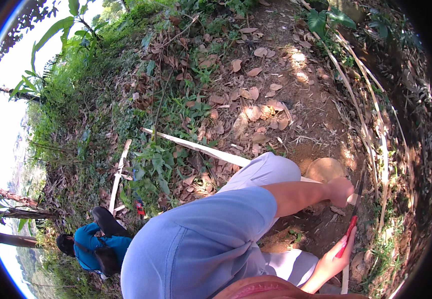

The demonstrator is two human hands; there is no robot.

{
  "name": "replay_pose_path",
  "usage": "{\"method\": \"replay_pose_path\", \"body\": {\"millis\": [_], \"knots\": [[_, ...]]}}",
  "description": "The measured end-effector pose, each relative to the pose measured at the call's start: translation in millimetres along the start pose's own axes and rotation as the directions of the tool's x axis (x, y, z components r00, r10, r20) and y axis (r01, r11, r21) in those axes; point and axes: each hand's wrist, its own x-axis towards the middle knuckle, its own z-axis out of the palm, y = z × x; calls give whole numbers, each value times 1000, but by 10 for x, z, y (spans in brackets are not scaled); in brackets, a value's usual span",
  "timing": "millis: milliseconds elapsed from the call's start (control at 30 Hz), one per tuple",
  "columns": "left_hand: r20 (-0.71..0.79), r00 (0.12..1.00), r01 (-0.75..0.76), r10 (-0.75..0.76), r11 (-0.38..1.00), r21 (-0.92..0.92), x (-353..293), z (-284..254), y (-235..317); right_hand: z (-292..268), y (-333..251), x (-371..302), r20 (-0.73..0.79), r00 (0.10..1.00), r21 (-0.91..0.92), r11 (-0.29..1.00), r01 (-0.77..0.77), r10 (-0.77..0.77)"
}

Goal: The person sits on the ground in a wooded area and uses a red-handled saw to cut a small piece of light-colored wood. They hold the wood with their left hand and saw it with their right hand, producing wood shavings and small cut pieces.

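Observation:
My left hand [341, 191] is closed around a long pale wooden strip [196, 146], which runs back past my knee into the leaves. The strip's short cut end [352, 199] pokes out beyond my fingers. In my right hand [339, 256] is the red handle of a knife [351, 229]. Its long dark blade lies across the strip's end, seeming to touch it. Beside my left hand sits a round, flat-topped wooden block [325, 170], partly hidden by the hand and forearm. Another pale strip [345, 280] shows below my right hand.
A person in a teal shirt [87, 245] crouches at the left, near pale wooden pieces [120, 174] and a small red object [140, 207]. Long thin stalks [381, 144] lie along the right. Dry leaves [256, 112] and green plants cover the sloping ground.

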Motion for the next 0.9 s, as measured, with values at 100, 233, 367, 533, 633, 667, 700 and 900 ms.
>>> {"method": "replay_pose_path", "body": {"millis": [100, 233, 367, 533, 633, 667, 700, 900], "knots": [[-16, 1000, 3, -2, 1000, 7, -63, -70, 0, 149, -263, 394, -8, 996, 41, 995, -90, 91], [51, 999, 13, -16, 999, 44, 23, -50, -52, 546, 56, 723, -54, 996, 47, 996, -75, 77], [-18, 1000, -3, 2, 1000, -10, -29, -21, -93, 434, 225, 658, -57, 998, 176, 984, -23, 34], [36, 999, -16, 17, 1000, -12, 39, -57, -2, 475, 755, 60, -118, 993, 233, 972, 13, 15], [15, 1000, -15, 15, 1000, 21, -27, -98, 8, 551, 804, -85, -126, 992, 267, 964, 10, 25], [51, 999, 1, -3, 999, 44, -45, -151, 44, 518, 774, -45, -121, 992, 307, 952, 10, 29], [58, 998, 15, -16, 999, 29, -51, -138, 53, 480, 757, -29, -117, 993, 346, 938, 11, 32], [49, 999, -1, -1, 999, 38, -22, -82, 7, 202, 660, -274, -83, 995, 259, 965, -31, 54]]}}
